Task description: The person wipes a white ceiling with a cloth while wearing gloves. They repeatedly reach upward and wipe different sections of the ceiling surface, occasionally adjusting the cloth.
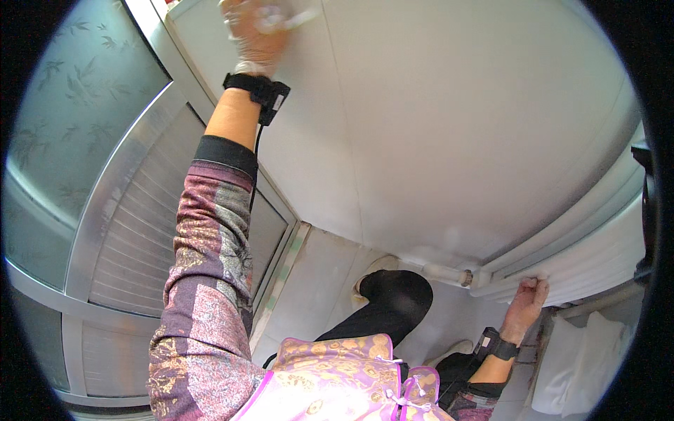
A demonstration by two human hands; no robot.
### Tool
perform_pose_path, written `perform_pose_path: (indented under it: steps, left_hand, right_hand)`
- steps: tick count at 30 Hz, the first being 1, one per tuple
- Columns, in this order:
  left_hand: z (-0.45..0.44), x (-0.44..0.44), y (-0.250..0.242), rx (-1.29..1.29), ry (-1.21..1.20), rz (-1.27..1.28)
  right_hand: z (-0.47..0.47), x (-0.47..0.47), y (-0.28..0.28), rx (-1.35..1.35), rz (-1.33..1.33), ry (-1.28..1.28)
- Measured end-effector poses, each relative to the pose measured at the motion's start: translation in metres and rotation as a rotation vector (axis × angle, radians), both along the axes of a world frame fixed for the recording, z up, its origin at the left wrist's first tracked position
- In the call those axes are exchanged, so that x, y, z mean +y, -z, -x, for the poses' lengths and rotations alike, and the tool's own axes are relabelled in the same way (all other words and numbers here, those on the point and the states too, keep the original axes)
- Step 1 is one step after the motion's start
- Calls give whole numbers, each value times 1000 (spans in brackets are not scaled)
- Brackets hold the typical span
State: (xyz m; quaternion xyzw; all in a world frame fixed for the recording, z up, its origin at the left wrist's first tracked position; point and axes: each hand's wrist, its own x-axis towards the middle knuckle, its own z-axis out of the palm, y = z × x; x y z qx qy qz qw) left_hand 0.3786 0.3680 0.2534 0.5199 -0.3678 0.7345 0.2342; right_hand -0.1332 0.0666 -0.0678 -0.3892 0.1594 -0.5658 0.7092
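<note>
My left hand point(258, 34), in a thin translucent glove, is raised at the top of the view against the light tiled wall point(447, 116). A blurred whitish thing point(271, 20) lies at its fingers; what it is and whether I grip it cannot be told. Low at the right, my right hand point(532, 294) touches the edge of a white ribbed radiator point(574, 273) with bent fingers. Its fingertips are partly hidden against the radiator. Both wrists wear black straps with small black devices.
A metal-framed door with patterned frosted glass point(79, 105) stands at the left. A white pipe with a valve point(453, 274) runs low along the wall to the radiator. White cloth or sheeting point(579, 363) hangs at the lower right. My bent knee point(405, 294) is above the tiled floor point(326, 263).
</note>
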Motion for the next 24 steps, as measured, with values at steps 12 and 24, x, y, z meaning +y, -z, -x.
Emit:
perform_pose_path:
  steps: [12, 24]
  left_hand:
    - [-119, 119, 132, 611, 6, 293]
    - [-48, 67, 303, 1015, -1505, -403]
  right_hand:
    - [7, -5, 4, -48, 0, -26]
    - [8, -5, 3, -66, 4, -89]
